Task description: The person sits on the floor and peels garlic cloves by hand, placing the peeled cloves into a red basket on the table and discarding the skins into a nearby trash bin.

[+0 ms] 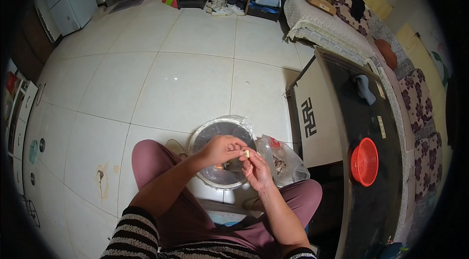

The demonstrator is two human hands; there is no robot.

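Note:
Above a round waste bin (194,142) lined with a clear plastic bag, my two hands meet at a small pale piece (247,154), which looks like a garlic clove. My left hand (221,151) pinches it from the left between thumb and fingers. From the right, the fingertips of my right hand (259,171) hold the same piece. Some scraps lie inside the bin, partly hidden by my hands. Just right of the bin stands a clear plastic bag (293,165) with what look like garlic bulbs (279,165) inside.
A dark-topped table (366,207) at my right bears a red plastic basket (364,162) and a grey object (364,88). Behind it runs a covered sofa (326,21). Shoes (221,6) stand by a dark shelf (269,17) at the far wall. My knees flank the bin.

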